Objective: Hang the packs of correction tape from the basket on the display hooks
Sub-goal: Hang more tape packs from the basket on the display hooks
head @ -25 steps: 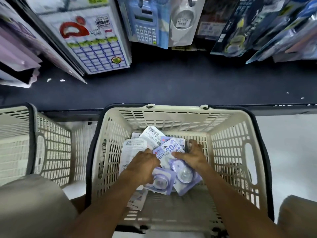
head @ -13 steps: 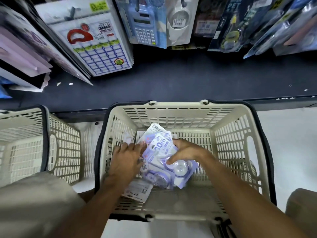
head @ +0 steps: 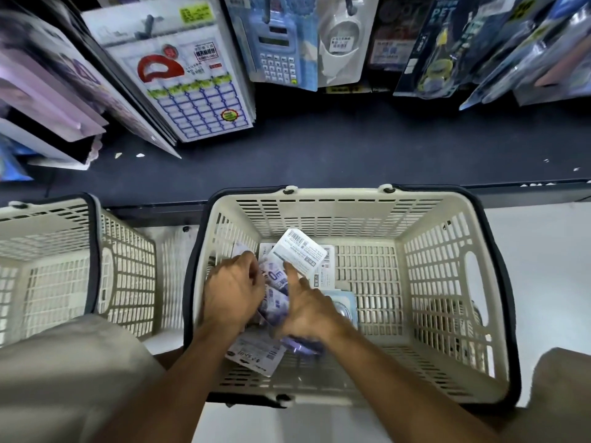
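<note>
A cream slotted basket [head: 447,270] stands on the floor in front of me. Several purple and white packs of correction tape [head: 275,282] lie bunched at its left side, some face down with barcodes showing [head: 299,249]. My left hand [head: 233,289] curls around the left edge of the bunch. Pressing against its right side is my right hand [head: 308,310], index finger stretched out. Both hands are blurred and hide the lower packs. One more pack [head: 256,353] lies flat under my wrists.
A second cream basket [head: 64,266] stands to the left. A dark shelf base [head: 319,148] runs behind the baskets. Above it hang label sheets [head: 192,91], calculators [head: 278,52] and other packed stationery [head: 441,46]. My knees frame the bottom corners.
The hands have gathered the packs toward the basket's left side and squeezed them together. The right hand has moved left and its index finger now points out. The view shifted slightly.
</note>
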Demonstrator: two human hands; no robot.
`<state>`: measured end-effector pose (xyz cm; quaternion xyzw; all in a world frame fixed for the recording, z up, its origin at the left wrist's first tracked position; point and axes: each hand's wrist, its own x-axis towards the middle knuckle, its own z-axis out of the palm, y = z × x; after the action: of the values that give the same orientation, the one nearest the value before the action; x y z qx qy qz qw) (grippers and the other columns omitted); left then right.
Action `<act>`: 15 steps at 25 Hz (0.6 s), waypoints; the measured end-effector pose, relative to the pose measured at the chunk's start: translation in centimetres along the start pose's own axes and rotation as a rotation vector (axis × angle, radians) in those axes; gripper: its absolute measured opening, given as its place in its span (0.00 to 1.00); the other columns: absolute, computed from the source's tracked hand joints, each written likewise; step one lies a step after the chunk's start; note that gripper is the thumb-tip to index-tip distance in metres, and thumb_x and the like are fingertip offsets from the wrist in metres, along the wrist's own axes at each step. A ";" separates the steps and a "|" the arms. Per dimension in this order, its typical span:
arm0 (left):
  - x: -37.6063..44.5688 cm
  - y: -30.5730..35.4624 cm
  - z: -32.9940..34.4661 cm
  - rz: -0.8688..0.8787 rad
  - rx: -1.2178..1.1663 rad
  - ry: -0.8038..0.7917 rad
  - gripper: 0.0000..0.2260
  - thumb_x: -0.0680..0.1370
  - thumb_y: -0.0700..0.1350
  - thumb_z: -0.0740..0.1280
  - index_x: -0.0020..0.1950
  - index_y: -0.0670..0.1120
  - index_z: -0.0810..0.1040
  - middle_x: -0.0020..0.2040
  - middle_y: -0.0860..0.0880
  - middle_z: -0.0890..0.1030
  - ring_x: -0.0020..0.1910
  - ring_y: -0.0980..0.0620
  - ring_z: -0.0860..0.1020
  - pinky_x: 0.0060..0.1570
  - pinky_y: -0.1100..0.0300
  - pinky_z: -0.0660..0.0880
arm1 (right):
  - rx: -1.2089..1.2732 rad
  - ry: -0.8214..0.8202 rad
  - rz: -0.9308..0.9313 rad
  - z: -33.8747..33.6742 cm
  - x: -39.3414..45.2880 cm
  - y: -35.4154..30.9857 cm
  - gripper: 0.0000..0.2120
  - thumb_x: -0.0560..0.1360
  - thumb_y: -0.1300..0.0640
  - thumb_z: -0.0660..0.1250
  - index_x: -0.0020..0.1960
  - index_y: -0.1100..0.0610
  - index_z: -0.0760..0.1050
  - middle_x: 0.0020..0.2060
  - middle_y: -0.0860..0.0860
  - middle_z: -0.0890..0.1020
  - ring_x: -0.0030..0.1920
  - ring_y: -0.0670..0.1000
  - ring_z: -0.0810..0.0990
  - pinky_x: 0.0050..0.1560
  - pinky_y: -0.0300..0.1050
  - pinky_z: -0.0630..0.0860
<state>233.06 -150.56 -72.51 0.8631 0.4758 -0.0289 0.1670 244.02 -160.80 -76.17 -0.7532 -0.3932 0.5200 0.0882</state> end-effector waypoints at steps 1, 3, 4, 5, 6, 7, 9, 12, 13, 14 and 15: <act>0.0 0.2 -0.1 -0.013 -0.020 0.012 0.05 0.80 0.47 0.67 0.49 0.46 0.78 0.40 0.48 0.84 0.35 0.49 0.82 0.34 0.56 0.80 | -0.141 0.095 -0.013 1.0 -0.3 -0.5 0.59 0.65 0.49 0.81 0.77 0.42 0.39 0.67 0.58 0.72 0.58 0.61 0.77 0.57 0.55 0.76; 0.1 0.3 -0.2 -0.025 -0.057 0.016 0.04 0.80 0.46 0.68 0.49 0.46 0.78 0.41 0.47 0.84 0.35 0.48 0.82 0.35 0.55 0.82 | -0.263 0.224 -0.024 2.4 -0.6 -0.9 0.52 0.67 0.50 0.80 0.74 0.45 0.44 0.59 0.57 0.75 0.52 0.59 0.77 0.53 0.55 0.77; 0.0 0.3 -0.2 -0.029 -0.077 0.014 0.03 0.79 0.45 0.68 0.49 0.46 0.78 0.41 0.47 0.84 0.35 0.48 0.82 0.35 0.55 0.82 | -0.218 0.221 0.001 2.5 -0.4 -0.5 0.49 0.67 0.49 0.80 0.73 0.46 0.48 0.57 0.55 0.75 0.51 0.58 0.77 0.53 0.54 0.77; -0.1 0.3 -0.3 -0.034 -0.101 0.011 0.03 0.79 0.44 0.68 0.49 0.46 0.78 0.41 0.47 0.84 0.35 0.49 0.82 0.36 0.54 0.82 | -0.138 0.186 0.033 2.2 -0.2 0.1 0.47 0.66 0.48 0.80 0.72 0.48 0.51 0.56 0.53 0.76 0.52 0.57 0.78 0.54 0.54 0.77; -0.3 0.2 -0.3 -0.038 -0.128 0.008 0.02 0.79 0.44 0.68 0.48 0.46 0.78 0.41 0.48 0.85 0.35 0.49 0.83 0.36 0.55 0.82 | -0.058 0.130 0.054 1.5 0.1 0.9 0.45 0.64 0.47 0.81 0.71 0.48 0.57 0.56 0.51 0.78 0.53 0.56 0.80 0.55 0.52 0.78; -0.4 0.2 -0.3 -0.034 -0.157 0.016 0.02 0.79 0.43 0.69 0.48 0.46 0.78 0.41 0.48 0.85 0.35 0.49 0.82 0.36 0.56 0.81 | 0.023 0.077 0.060 0.5 0.4 2.0 0.41 0.63 0.48 0.81 0.69 0.49 0.63 0.56 0.50 0.80 0.54 0.54 0.81 0.55 0.50 0.78; -0.4 0.0 -0.4 -0.017 -0.229 0.042 0.04 0.77 0.41 0.71 0.45 0.46 0.78 0.37 0.51 0.83 0.32 0.51 0.81 0.34 0.62 0.75 | 0.235 0.009 0.048 -1.9 0.6 4.3 0.36 0.61 0.52 0.82 0.66 0.48 0.74 0.58 0.46 0.83 0.58 0.51 0.82 0.60 0.47 0.78; -0.2 0.2 -0.2 -0.047 -0.365 0.085 0.06 0.76 0.39 0.72 0.43 0.48 0.77 0.35 0.54 0.81 0.33 0.54 0.80 0.36 0.63 0.74 | 0.629 -0.036 0.034 -5.2 -0.2 7.6 0.29 0.64 0.61 0.82 0.62 0.52 0.79 0.56 0.48 0.86 0.56 0.50 0.85 0.60 0.51 0.80; -0.2 0.4 -0.1 -0.093 -0.457 0.114 0.06 0.77 0.39 0.72 0.46 0.49 0.77 0.38 0.53 0.82 0.36 0.52 0.82 0.39 0.61 0.77 | 0.749 -0.051 0.030 -6.3 -0.8 8.4 0.26 0.65 0.64 0.81 0.61 0.53 0.80 0.54 0.50 0.87 0.54 0.52 0.86 0.55 0.50 0.82; -0.2 0.5 -0.1 -0.161 -0.588 0.139 0.06 0.78 0.41 0.72 0.49 0.50 0.77 0.42 0.52 0.83 0.41 0.50 0.83 0.44 0.59 0.78 | 0.849 -0.069 0.032 -7.5 -1.4 8.8 0.25 0.65 0.65 0.80 0.59 0.54 0.81 0.53 0.52 0.87 0.53 0.53 0.86 0.51 0.48 0.83; -0.2 0.7 -0.3 -0.232 -0.739 0.132 0.06 0.78 0.43 0.73 0.52 0.50 0.77 0.47 0.50 0.84 0.47 0.48 0.83 0.48 0.57 0.78 | 0.933 -0.084 0.039 -8.7 -2.2 8.9 0.24 0.64 0.65 0.79 0.59 0.56 0.81 0.53 0.54 0.87 0.52 0.54 0.87 0.49 0.47 0.82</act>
<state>233.55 -150.97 -72.03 0.6854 0.5581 0.1812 0.4312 255.53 -165.90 -75.54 -0.6185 -0.1065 0.6729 0.3914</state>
